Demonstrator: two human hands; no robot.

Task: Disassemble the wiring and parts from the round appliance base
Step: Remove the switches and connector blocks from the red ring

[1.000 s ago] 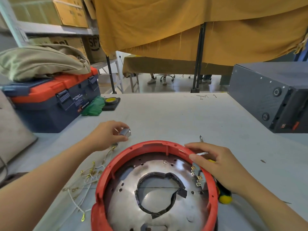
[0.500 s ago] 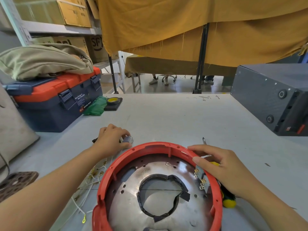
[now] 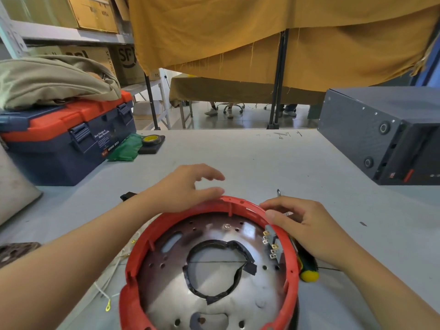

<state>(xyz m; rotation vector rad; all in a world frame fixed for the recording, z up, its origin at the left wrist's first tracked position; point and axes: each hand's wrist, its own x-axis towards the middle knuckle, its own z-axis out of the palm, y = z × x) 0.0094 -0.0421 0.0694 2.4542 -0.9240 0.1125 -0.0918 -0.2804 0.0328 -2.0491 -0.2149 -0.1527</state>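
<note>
Hands flank the base's far rim: left hand spread loosely above it, right hand curled over its right edge; bare table beyond.

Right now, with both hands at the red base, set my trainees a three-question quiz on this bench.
1. True or false: the left hand grips a screwdriver.
2. Which lies on the table left of the round appliance base? A) loose wires B) a hammer C) a drill
3. Fill in: the terminal block sits inside the base's ____ rim, by the right hand.

Key: 1 false, its fingers are relaxed over the rim; 2 A; 3 right.
</note>
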